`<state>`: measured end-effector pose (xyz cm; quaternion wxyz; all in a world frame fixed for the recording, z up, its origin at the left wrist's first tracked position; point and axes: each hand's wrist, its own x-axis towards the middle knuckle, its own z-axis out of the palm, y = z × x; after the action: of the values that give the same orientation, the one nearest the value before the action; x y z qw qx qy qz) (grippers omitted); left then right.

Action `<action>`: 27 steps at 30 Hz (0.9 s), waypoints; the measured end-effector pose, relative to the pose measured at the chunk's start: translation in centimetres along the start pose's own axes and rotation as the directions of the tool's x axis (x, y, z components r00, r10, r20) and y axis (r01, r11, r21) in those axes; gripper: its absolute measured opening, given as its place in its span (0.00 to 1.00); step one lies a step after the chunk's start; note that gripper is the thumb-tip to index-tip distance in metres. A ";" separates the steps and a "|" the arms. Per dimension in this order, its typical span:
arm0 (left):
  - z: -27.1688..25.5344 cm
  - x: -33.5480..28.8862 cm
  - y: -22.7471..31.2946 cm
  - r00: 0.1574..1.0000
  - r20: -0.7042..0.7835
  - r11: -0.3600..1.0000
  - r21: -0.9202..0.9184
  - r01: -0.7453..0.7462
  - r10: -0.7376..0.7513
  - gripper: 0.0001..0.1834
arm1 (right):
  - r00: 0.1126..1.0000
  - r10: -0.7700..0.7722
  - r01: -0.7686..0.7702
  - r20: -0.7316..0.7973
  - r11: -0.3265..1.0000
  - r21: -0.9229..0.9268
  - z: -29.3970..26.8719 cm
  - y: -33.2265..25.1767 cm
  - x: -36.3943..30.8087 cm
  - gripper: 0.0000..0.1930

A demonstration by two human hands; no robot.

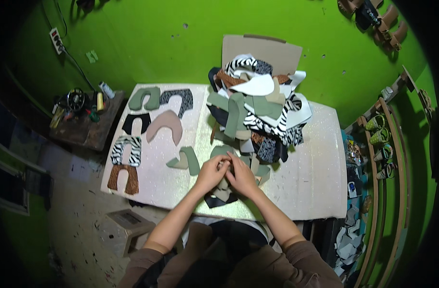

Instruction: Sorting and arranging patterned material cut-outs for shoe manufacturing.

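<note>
Cutouts in beige lie below the hands, close to the front edge of the counter, near its midpoint. A black piece lies partly beneath them, toward the front edge. The left hand and the right hand meet above this group, fingers curled inward and fingertips together. State of each grip: cannot be determined, because the fingers hide whatever may be between them. A green piece is located just beyond the fingertips. A curved green-and-beige piece lies to the left of the left hand, apart from it.

Along the left edge, from the rear left corner to the front left corner, are arranged a green U-shaped piece, a black piece, a zebra-striped piece and a brown patterned piece. A grey-and-black patterned piece and a mauve arched piece lie inward of this row.

A mixed pile stands toward the rear edge, right of centre. A cardboard sheet stands upright behind it.
</note>
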<state>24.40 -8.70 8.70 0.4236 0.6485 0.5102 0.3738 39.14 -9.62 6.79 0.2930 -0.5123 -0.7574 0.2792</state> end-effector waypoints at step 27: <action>-1.5 0.3 -2.5 0.992 -0.024 0.904 0.414 -0.106 0.128 0.16 | 0.977 0.008 -0.010 -0.211 1.000 -0.007 -0.8 1.4 1.8 0.09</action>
<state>22.26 -7.88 6.90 0.2411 0.7428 0.5483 0.2991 40.02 -7.42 6.63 0.3683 -0.5437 -0.7209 0.2214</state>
